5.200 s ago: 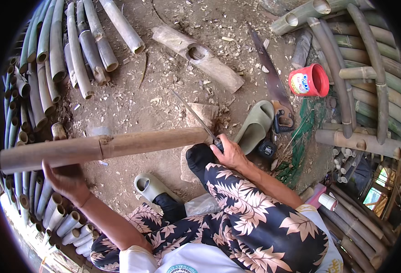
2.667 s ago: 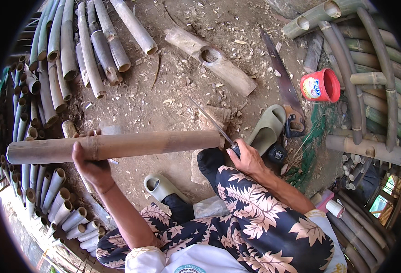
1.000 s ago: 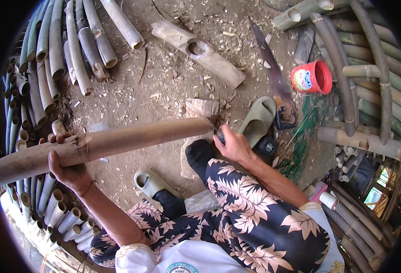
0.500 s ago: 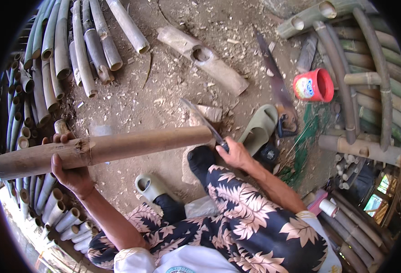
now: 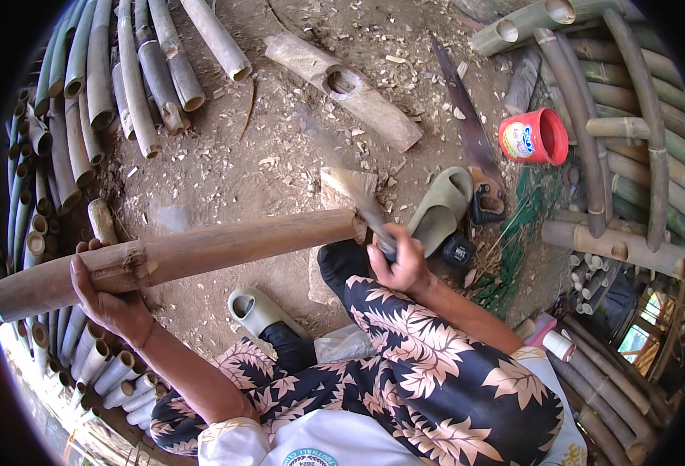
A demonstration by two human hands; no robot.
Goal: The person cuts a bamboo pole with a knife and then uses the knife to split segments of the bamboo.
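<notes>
The knife (image 5: 373, 217) smears into motion, crisp a moment ago; looks mid-stroke on this bamboo tube (image 5: 238, 238)! The right hand (image 5: 405, 264) clamps its handle, the tube's end just left of those fingers. The left hand (image 5: 116, 307) wraps the other end. Beyond both, chip-strewn dirt floor (image 5: 218, 159); poles (image 5: 127, 85) past the left fingers.

Round brown bamboo tube (image 5: 234, 238) in left hand (image 5: 112, 299); dark-handled metal knife (image 5: 372, 211) in right hand (image 5: 402, 260).
Left grips near tube's left end. Blade motion-blurred, points up-left from right hand; tube contact unclear. Olive rubber slipper (image 5: 442, 203) just up-right of right hand, red plastic tub (image 5: 530, 138) beyond.
</notes>
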